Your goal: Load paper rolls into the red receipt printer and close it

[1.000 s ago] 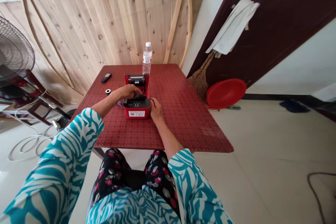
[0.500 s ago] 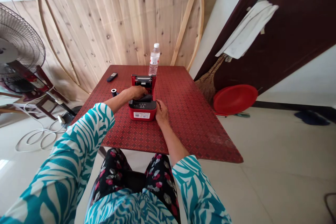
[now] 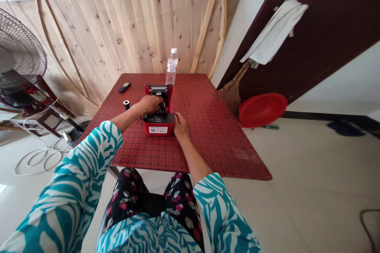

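Note:
On the table stands a red and black label printer (image 3: 159,130) with its lid (image 3: 158,89) raised at the back. My left hand (image 3: 151,104) reaches into the printer from the left. Its fingers are curled down, and their tips and anything in them are hidden. My right hand (image 3: 181,127) lies along the printer's right side, thumb near the top edge, and grips it there. To the left of the printer a small dark roll with a white end (image 3: 126,104) stands upright, close to my left forearm.
Behind the printer is a water bottle (image 3: 171,66). A black remote-like handset (image 3: 124,87) lies at the back left of the red patterned table (image 3: 208,142). A fan (image 3: 18,51) stands on the left; a red basin (image 3: 263,109) and a broom (image 3: 233,91) are on the right.
My left hand has shifted slightly left and back inside the printer, uncovering more of its dark interior. My right hand stays at the printer's side. The whole view has moved a little.

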Demonstrator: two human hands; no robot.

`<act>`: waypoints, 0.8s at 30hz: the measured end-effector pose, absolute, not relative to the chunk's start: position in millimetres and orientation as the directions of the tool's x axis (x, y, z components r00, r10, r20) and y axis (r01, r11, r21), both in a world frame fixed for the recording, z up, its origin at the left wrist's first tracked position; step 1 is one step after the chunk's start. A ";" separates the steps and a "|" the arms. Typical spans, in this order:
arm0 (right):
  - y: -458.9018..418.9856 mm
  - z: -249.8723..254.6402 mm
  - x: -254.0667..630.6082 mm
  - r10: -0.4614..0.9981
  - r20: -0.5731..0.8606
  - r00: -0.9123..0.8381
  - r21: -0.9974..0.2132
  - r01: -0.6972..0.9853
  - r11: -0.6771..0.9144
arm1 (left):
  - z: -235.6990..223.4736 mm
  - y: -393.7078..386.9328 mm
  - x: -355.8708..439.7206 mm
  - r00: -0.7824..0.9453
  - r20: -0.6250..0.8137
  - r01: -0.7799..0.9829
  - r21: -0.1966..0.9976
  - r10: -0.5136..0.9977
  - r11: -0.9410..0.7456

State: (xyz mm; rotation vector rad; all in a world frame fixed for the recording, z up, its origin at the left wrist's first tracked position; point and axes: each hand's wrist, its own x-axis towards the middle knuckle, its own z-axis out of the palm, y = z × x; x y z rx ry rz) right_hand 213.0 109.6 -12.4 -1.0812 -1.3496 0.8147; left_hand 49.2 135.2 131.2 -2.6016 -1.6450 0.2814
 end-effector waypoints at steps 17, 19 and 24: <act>106.7 -11.9 214.2 0.927 0.366 0.084 -0.925 0.141 0.352 | 123.0 119.3 -28.6 0.323 0.496 0.407 0.696 0.806 -0.591; 105.2 -11.7 215.2 0.926 0.367 0.091 -0.925 0.139 0.353 | 122.4 125.2 -56.7 0.193 0.561 0.228 0.772 0.805 -0.593; 101.0 -7.4 219.4 0.938 0.341 0.061 -0.931 0.162 0.328 | 105.2 157.9 -94.3 0.012 0.514 0.182 0.843 0.858 -0.507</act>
